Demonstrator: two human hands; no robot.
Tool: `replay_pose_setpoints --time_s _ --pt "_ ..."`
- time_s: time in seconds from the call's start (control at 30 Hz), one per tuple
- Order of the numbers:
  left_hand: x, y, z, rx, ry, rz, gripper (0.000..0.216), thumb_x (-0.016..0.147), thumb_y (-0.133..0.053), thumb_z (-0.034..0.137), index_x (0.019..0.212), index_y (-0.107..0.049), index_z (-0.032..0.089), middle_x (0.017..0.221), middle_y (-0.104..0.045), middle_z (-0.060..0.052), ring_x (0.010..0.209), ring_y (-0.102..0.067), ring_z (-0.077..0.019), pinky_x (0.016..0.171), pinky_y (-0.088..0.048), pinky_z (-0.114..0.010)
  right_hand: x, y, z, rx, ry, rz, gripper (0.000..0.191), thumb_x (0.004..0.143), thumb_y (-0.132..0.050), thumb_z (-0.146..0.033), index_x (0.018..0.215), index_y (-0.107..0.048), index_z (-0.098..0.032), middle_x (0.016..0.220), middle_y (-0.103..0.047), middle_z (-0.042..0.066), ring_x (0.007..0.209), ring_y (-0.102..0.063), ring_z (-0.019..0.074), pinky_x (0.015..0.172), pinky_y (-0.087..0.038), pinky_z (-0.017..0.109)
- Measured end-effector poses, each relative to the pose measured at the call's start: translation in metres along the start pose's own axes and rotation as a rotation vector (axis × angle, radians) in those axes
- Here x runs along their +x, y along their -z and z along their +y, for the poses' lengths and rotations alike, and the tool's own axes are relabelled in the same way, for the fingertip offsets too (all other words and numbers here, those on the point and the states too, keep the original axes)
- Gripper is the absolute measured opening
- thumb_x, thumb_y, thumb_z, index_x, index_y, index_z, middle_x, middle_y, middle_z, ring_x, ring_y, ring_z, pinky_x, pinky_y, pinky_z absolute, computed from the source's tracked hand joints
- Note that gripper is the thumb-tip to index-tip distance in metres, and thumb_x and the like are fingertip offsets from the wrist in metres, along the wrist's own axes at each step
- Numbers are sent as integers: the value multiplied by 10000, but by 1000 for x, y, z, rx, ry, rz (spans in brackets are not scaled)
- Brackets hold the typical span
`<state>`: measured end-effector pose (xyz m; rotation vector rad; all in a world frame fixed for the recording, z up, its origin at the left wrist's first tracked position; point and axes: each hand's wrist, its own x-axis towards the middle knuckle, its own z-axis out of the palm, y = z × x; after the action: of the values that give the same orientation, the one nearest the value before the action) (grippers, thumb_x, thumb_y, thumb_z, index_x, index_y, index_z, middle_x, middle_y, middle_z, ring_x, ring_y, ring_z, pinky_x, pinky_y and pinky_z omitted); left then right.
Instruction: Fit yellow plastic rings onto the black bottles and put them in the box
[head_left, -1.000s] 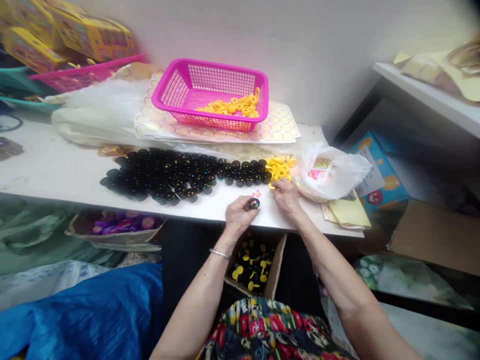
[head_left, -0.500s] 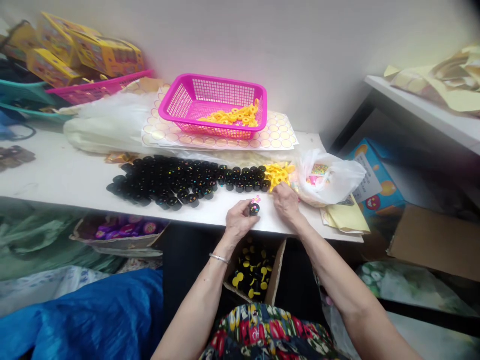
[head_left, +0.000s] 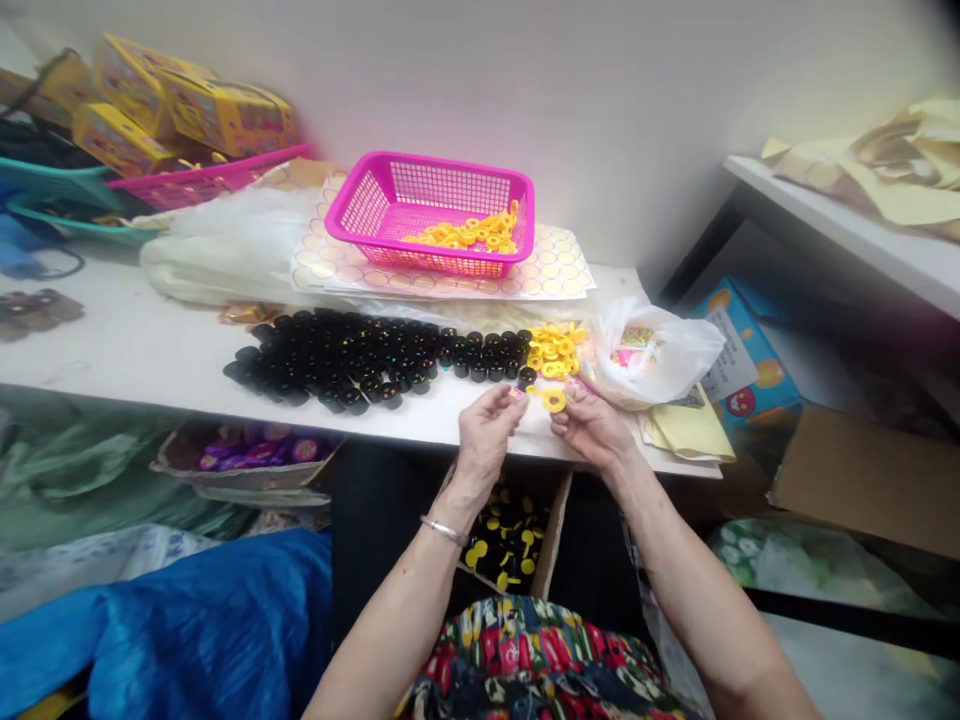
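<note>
My left hand (head_left: 484, 430) is closed in a pinch at the table's front edge, with a small pink flower-like piece (head_left: 517, 393) at its fingertips. Whether anything else is inside its fingers is hidden. My right hand (head_left: 598, 425) pinches a yellow plastic ring with a short tab (head_left: 553, 401), the tab pointing toward my left hand. Just beyond lies a pile of similar yellow ring pieces (head_left: 555, 350). To the left, many short black cylinders with coloured specks (head_left: 352, 355) stand in a dense group, tapering to rows near my hands.
Behind stands a pink basket (head_left: 431, 258) of yellow rings on sheets of round stickers (head_left: 574, 265). A white plastic bag (head_left: 652, 355) lies right of my hands. Below the table edge is a carton (head_left: 556, 535) of black-and-yellow pieces. A shelf (head_left: 832, 205) juts in at right.
My right hand has come back from the yellow pile with a ring and turned toward my left hand. The black cylinder in my left fingers no longer shows there. The view has shifted slightly.
</note>
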<state>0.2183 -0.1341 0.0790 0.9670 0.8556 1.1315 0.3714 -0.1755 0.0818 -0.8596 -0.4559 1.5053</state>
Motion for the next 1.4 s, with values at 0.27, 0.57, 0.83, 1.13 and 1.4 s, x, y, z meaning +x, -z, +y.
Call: replay_pose_setpoints --time_s 0.27,0.57,0.83,1.13,1.4 --pt "-7 9 1 -38 223 -43 271 502 -782 221 670 -627 75 502 -557 13 400 -430 -35 387 -274 -160 -21 -29 36 -485 250 7 284 655 -706 -259 909 -604 -183 693 -575 -24 550 -501 83 516 -400 220" --pt "13 20 -5 -55 119 194 269 549 -746 260 727 -635 91 551 -567 21 434 -447 -33 423 -310 -164 9 -21 39 -1085 629 55 196 708 -625 -220 901 -613 -190 945 -519 43 859 -513 160 686 -444 262" --pt "22 21 -20 -80 180 290 372 620 -689 447 615 -579 92 501 -538 5 398 -434 -47 407 -300 -184 35 -11 56 -993 560 109 212 663 -640 -236 870 -609 -197 901 -500 17 720 -488 125 631 -427 260" --pt "23 5 -35 -94 171 209 313 505 -787 323 589 -615 75 496 -517 29 421 -383 -17 410 -248 -167 33 -17 61 -749 448 171 202 631 -647 -247 811 -594 -173 825 -509 -12 567 -475 74 542 -423 233" --pt "24 7 -38 -64 136 191 285 521 -767 307 662 -670 80 531 -554 17 445 -410 -23 420 -283 -159 28 -23 59 -552 258 212 306 635 -671 -380 839 -599 -163 644 -576 -11 509 -519 94 475 -441 212"
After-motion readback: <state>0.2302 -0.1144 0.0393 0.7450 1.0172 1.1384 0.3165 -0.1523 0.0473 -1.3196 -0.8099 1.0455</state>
